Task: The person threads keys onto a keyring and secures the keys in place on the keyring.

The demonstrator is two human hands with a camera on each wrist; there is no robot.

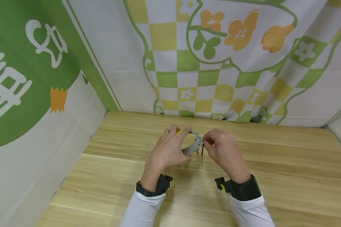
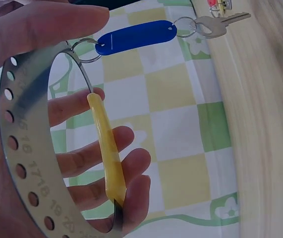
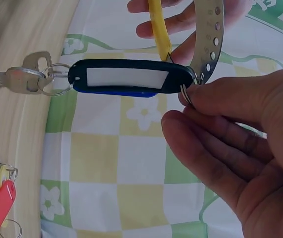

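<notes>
Pinching a small split ring [image 3: 186, 96] between thumb and fingertip, the right hand [image 1: 224, 151] has it right by the perforated edge of a curved metal band [image 1: 191, 149]; whether the ring passes through a hole, I cannot tell. The left hand [image 1: 169, 149] grips that band between thumb and fingers, its yellow handle [image 2: 106, 144] completing the loop, with an open middle. From the pinched ring a dark tag [image 3: 126, 78] with a white label hangs clear of the band; just beside it, a blue tag [image 2: 139, 37] hangs from the band with a key [image 2: 213, 27]. A red tag [image 3: 1, 203] sits with other keys, apart from these. Both hands are above the far half of the tabletop [image 1: 102, 183], near its back edge along the checked curtain [image 1: 164, 63]. Wood grain stretches wide to either side, farther toward the right, and in front between the forearms.
</notes>
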